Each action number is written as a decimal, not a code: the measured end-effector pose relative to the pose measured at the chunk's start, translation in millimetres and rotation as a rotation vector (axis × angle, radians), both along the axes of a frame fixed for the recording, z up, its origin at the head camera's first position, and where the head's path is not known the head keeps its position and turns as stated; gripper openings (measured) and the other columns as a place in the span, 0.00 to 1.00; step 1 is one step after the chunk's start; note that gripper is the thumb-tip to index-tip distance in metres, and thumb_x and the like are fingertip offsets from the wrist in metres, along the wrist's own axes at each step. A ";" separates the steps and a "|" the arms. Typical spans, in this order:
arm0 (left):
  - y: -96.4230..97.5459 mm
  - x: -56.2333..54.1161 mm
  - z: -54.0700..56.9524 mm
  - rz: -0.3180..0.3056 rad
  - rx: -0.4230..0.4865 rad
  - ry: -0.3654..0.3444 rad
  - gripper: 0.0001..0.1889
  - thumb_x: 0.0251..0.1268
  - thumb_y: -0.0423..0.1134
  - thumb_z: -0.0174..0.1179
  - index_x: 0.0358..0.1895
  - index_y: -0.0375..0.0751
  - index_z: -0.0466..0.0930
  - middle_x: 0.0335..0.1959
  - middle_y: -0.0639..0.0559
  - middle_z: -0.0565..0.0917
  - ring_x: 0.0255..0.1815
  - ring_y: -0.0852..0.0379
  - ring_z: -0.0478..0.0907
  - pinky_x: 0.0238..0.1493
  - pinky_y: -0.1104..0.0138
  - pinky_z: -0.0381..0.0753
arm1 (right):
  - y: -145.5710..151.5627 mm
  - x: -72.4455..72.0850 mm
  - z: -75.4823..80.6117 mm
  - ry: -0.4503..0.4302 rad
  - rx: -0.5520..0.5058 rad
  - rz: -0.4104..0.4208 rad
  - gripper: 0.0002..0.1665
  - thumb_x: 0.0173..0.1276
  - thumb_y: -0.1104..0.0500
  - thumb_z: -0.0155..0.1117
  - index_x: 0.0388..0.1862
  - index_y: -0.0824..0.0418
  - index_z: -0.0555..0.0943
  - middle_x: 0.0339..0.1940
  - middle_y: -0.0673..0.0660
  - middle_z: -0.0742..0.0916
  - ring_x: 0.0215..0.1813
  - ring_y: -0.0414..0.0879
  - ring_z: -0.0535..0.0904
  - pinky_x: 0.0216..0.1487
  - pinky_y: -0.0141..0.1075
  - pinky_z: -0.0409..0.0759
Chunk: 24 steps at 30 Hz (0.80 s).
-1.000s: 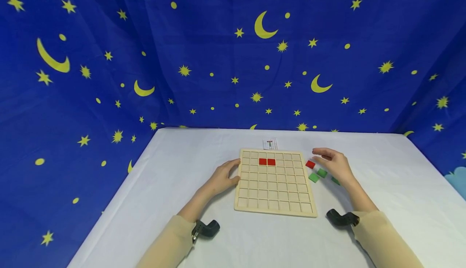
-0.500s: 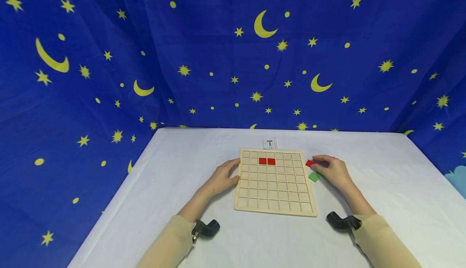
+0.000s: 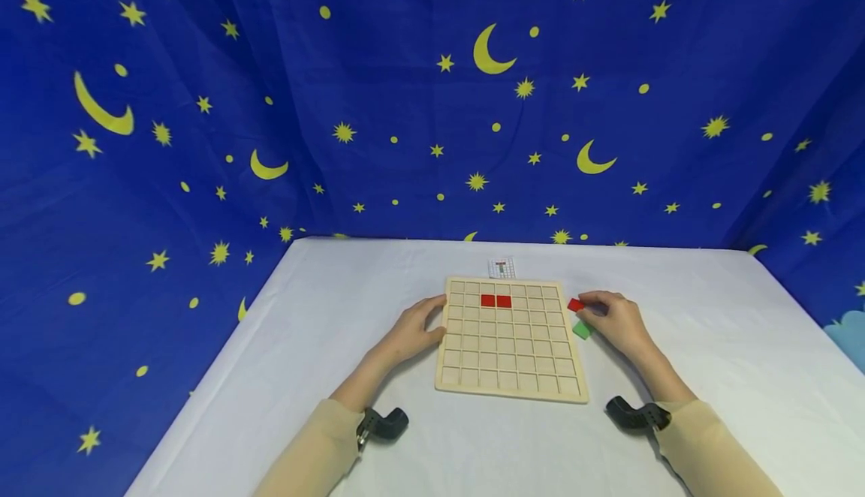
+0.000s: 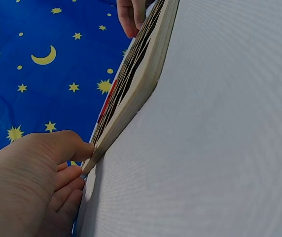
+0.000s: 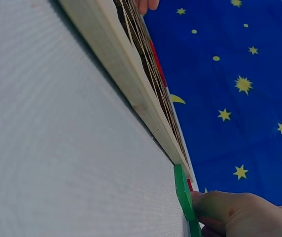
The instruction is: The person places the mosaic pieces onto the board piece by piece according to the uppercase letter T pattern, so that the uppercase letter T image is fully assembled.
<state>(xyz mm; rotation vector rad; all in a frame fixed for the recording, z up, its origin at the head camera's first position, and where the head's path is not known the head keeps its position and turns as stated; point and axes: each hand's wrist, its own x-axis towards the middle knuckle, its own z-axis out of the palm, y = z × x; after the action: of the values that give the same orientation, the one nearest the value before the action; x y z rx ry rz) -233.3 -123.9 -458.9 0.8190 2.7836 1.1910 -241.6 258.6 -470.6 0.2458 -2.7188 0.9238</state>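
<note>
Red tile [image 3: 574,305] sits at the left end of my right hand [image 3: 616,323], just right of the board [image 3: 507,346]; can't tell if I've pinched it.

Blue fabric drapes [image 3: 419,69] printed with yellow moons and stars, beyond the left hand [image 3: 405,332] and right hand [image 3: 618,322]
A white cloth-covered table [image 3: 351,287] spreads beneath both hands.

Red tile [image 5: 190,185] partly hidden behind green tile [image 5: 182,190], right wrist view; sleeves [image 3: 311,448] cut off below, head view.
</note>
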 end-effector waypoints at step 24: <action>0.4 -0.1 0.5 0.005 -0.022 -0.001 0.32 0.61 0.34 0.60 0.68 0.30 0.62 0.65 0.39 0.69 0.67 0.45 0.62 0.69 0.57 0.59 | -14.1 -18.1 58.1 0.027 -0.180 0.037 0.20 0.63 0.57 0.67 0.51 0.66 0.81 0.47 0.65 0.84 0.54 0.64 0.76 0.56 0.57 0.73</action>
<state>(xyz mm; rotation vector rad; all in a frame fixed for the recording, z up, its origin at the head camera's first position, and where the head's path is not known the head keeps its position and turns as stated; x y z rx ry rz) -233.4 -123.5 -458.4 0.8098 2.7948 1.1591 -259.6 244.5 -412.5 0.2719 -2.5944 1.1595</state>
